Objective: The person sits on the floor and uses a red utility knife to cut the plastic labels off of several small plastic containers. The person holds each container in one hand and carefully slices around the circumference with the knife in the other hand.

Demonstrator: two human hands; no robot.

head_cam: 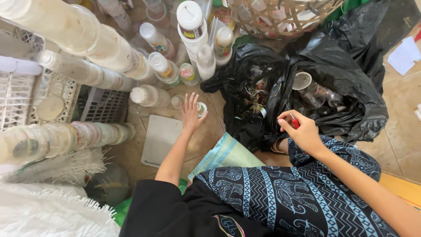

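Here the left hand [191, 113] reaches far over the tiled floor [206, 136], fingers spread apart and flat, its fingertips touching a small clear plastic cup [201, 108] that lies on its side just right of them. The right hand [301, 131] hovers over the person's knee, fingers pinched together around a small red tool [295, 123], of which only a short red part shows; what kind of tool it is cannot be told. Just beyond the right hand lies an open black rubbish bag [351, 87], with clear cups and scraps inside it. Beyond the left hand stands a cluster of white-capped plastic bottles [163, 68], and far behind them a woven basket [280, 17]. To the left, long stacks of nested clear cups [66, 138] lie sideways across white plastic crates [26, 94]. A flat pale board [160, 138] rests on the floor just left of the left forearm, and a folded green-striped sack [226, 156] lies near the person, between the two arms. The person wears dark trousers with a blue elephant pattern [280, 197].
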